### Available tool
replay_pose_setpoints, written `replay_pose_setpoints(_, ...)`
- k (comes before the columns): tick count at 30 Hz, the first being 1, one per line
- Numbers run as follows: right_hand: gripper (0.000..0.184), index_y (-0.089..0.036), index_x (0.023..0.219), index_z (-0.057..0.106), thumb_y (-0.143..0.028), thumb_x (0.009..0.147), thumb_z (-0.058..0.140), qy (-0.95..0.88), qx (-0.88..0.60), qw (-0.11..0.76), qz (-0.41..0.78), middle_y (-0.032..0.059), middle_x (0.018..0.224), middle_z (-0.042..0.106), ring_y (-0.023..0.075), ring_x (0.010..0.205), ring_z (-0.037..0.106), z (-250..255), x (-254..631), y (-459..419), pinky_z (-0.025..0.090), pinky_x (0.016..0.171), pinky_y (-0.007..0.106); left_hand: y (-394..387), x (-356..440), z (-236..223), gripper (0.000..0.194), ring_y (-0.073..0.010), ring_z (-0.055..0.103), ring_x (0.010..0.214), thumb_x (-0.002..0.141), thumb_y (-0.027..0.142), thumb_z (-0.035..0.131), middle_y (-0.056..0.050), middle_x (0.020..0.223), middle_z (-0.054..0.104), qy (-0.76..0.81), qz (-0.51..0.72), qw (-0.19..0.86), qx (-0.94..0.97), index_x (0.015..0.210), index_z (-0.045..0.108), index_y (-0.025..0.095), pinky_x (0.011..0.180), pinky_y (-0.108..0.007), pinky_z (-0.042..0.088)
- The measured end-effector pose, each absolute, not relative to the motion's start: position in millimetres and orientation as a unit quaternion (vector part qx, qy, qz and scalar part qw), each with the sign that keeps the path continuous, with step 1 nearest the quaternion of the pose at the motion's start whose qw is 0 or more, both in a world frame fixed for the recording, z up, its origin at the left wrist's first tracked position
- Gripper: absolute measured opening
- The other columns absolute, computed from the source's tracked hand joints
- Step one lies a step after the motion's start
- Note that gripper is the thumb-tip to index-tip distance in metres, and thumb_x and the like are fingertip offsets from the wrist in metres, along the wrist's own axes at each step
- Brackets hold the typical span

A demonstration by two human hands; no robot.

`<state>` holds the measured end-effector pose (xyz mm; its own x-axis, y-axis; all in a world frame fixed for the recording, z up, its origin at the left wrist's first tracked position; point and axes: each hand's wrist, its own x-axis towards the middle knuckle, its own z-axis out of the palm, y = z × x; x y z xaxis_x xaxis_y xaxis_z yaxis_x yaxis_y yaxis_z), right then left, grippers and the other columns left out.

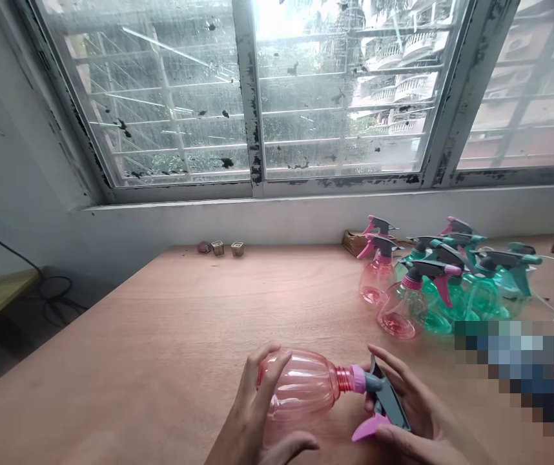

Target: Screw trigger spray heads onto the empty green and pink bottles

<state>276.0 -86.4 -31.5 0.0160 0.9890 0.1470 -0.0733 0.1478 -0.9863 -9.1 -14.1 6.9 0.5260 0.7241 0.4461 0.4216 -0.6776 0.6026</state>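
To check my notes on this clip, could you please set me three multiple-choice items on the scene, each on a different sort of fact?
1. The pink spray bottle under the left hand is: A on its side; B upright; C upside down.
2. How many small square cups stand on the far edge of the wooden table? A two; B five; C three.
3. Which hand holds the grey spray head? A left hand; B right hand; C neither.

1: A, its length runs across the view.
2: C, three stand in a row by the wall.
3: B, its fingers curl around the head.
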Motion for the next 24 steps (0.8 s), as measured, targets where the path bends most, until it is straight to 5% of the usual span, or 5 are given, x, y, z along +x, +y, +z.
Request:
replay_pose_setpoints(5,0.077,-0.032,0.142,0.055,-0.037,0.073,0.088,-0.418,-0.43,0.589,0.541,0.0091,0.125,0.072,0.0319,0.114,0.067,-31,270,-80,0.054,0.101,0.043,-17,-4,-3,0.056,-0.0362,0.039,0.145,0.098,0.049,0.055,-0.009,0.155,0.038,0.358,0.385,0.263,0.809,0.151,0.036,0.042,0.115,-0.057,0.044)
replay_pose_setpoints(11,0.043,-0.023,0.112,0.077,-0.044,0.075,0.084,-0.42,-0.493,0.546,0.532,0.0096,0.101,0.08,0.0344,0.096,0.072,-31,269,-82,0.059,0.084,0.042,-12,-3,-18,0.111,-0.0367,0.035,0.148,0.077,0.052,0.084,-0.011,0.16,0.038,0.34,0.37,0.435,0.747,0.159,0.012,0.035,0.121,-0.057,0.034)
replay_pose_setpoints(15,0.047,-0.024,0.11,0.076,-0.047,0.07,0.087,-0.428,-0.488,0.557,0.518,0.0075,0.107,0.079,0.0306,0.096,0.072,-23,267,-85,0.057,0.087,0.037,-5,-4,-22,0.099,-0.036,0.041,0.145,0.081,0.044,0.083,-0.008,0.16,0.041,0.293,0.355,0.491,0.739,0.157,0.021,0.037,0.12,-0.056,0.036)
replay_pose_setpoints(20,0.04,-0.021,0.098,0.076,-0.053,0.074,0.083,-0.456,-0.503,0.547,0.489,0.0053,0.088,0.078,0.0248,0.083,0.069,-14,263,-82,0.054,0.075,0.029,-6,-1,-17,0.104,-0.0377,0.042,0.144,0.078,0.039,0.086,-0.007,0.158,0.041,0.307,0.386,0.437,0.752,0.158,0.02,0.041,0.122,-0.057,0.032)
replay_pose_setpoints(24,0.041,-0.019,0.093,0.076,-0.053,0.072,0.085,-0.444,-0.506,0.548,0.497,0.0039,0.077,0.075,0.0209,0.072,0.066,-15,262,-79,0.05,0.067,0.027,-10,3,-16,0.107,-0.0392,0.052,0.134,0.077,0.04,0.086,-0.009,0.157,0.04,0.328,0.397,0.454,0.727,0.159,0.017,0.039,0.116,-0.051,0.043)
